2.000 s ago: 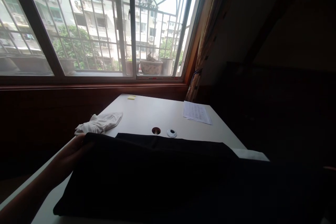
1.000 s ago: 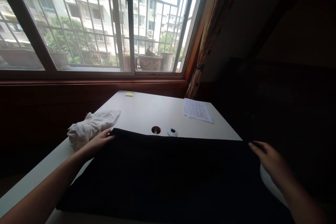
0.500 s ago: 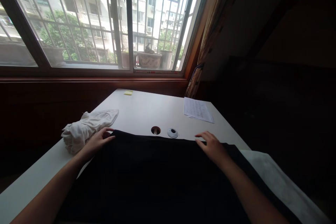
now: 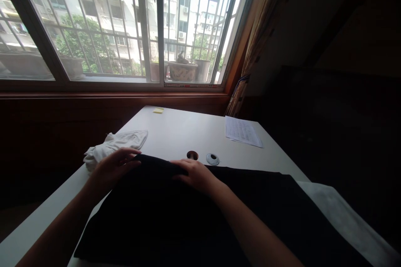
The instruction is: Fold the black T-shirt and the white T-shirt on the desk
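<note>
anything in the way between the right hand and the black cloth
Nothing visible is in the way: the right hand is right at the far edge of the black cloth. The white cloth lies off to the left, by the left hand, and the round cover sits just beyond the edge.

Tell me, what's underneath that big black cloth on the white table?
Under the large black cloth lies the smooth white tabletop, showing past its far and left edges. A pale, whitish sheet sticks out at its right, seemingly running beneath. Whatever else might lie below is covered.
</note>
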Demonstrator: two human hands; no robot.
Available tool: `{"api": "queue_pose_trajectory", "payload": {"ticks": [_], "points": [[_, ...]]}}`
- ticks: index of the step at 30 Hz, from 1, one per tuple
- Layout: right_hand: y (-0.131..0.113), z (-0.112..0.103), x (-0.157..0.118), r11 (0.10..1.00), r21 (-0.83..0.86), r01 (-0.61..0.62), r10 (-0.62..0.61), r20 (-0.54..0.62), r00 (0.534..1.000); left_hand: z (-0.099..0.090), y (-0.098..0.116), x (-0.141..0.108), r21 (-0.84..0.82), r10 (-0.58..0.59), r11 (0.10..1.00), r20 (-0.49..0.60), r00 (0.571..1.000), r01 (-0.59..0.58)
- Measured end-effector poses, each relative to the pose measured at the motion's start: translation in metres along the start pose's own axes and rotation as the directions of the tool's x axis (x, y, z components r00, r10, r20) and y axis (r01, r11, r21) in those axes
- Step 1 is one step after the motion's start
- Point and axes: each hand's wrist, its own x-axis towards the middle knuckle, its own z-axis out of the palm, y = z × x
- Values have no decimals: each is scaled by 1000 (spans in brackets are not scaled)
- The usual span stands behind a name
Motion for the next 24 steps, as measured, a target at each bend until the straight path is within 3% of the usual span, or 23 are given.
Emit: {"api": "queue_pose_trajectory", "payload": {"ticks": [6, 9, 13, 18, 24], "points": [[-13, -4, -5, 998, 64, 16, -15, -20, 1000, -1, 6, -6, 69, 85, 994, -39, 996, -83], [-18, -7, -8, 997, 81, 6, -4, -25, 1000, 1, 4, -4, -59, 125, 991, 32, 992, -123], [-19, -12, -9, 994, 102, -47, 45, 26, 999, 2, -3, -2, -217, 89, 974, 91, 992, -67], [6, -31, -28, 973, -24, -229, 231, 80, 970, 6, -15, 5, -237, 19, 972, 68, 997, -3], [53, -62, -71, 866, -104, -488, 498, 106, 861, 14, -50, 23, -129, -100, 986, 48, 994, 106]]}}
